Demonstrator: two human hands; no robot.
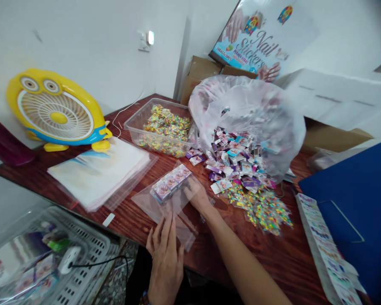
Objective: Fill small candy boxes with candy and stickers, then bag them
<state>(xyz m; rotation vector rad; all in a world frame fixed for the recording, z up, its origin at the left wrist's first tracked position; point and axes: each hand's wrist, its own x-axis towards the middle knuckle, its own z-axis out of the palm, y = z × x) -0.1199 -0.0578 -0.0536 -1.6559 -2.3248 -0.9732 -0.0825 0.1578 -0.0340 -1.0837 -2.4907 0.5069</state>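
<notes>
Our bare left hand (165,262) sits low, back upward, fingers spread and pointing forward. Our long bare right forearm (241,262) stretches diagonally up from the lower right to our right hand (198,195), fingers bunched together.

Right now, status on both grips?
Left grip flat on clear plastic bag edge; right grip on bag, against nail sticker packets inside; loose packet heap to the right.

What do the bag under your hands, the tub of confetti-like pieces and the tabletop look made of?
The bag looks like thin clear plastic film, glossy and see-through, with soft creases. The tub seems to be rigid clear plastic, with stiff moulded walls and the contents showing through. The tabletop looks like varnished reddish-brown wood with a shiny finish and visible grain, though it could be laminate.
</notes>
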